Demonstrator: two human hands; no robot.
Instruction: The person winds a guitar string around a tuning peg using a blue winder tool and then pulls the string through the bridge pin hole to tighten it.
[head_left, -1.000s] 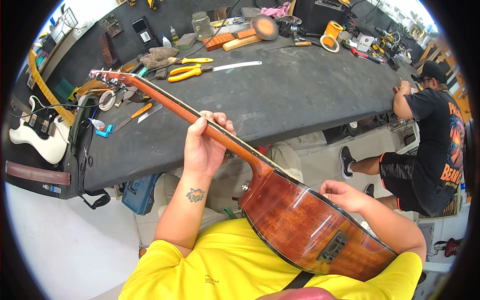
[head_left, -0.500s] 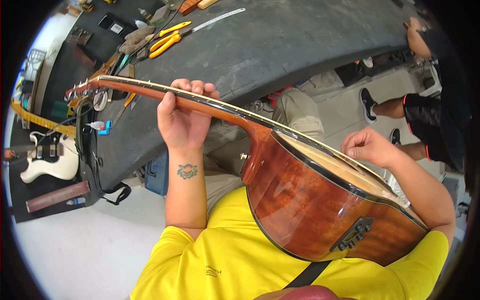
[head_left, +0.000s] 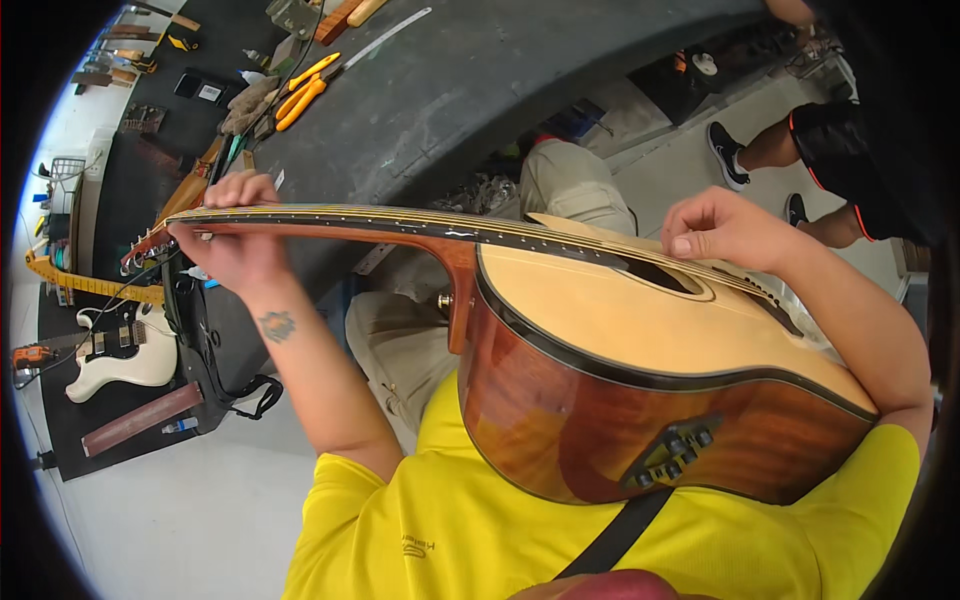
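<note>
An acoustic guitar [head_left: 580,315] with a pale top and glossy red-brown sides rests across my lap against my yellow shirt. Its neck points left, and a black control panel [head_left: 668,455] sits in the upper side. My left hand [head_left: 235,235] is wrapped round the neck close to the headstock, thumb on the near side and fingers over the far edge. Over the strings by the sound hole [head_left: 665,278] is my right hand [head_left: 715,232], its fingers curled and the thumb pressed to the index finger. Whether a pick is pinched there is hidden.
A dark workbench [head_left: 450,100] curves across the far side, bearing yellow-handled pliers [head_left: 300,98] and a metal ruler [head_left: 385,38]. To the left lie a white electric guitar [head_left: 145,360] and a maroon bar [head_left: 145,418]. Another person's legs [head_left: 770,152] stand at the right.
My left hand has slid left along the neck, from its middle to near the headstock. The guitar has tilted so more of its top shows. My right hand stays over the strings.
</note>
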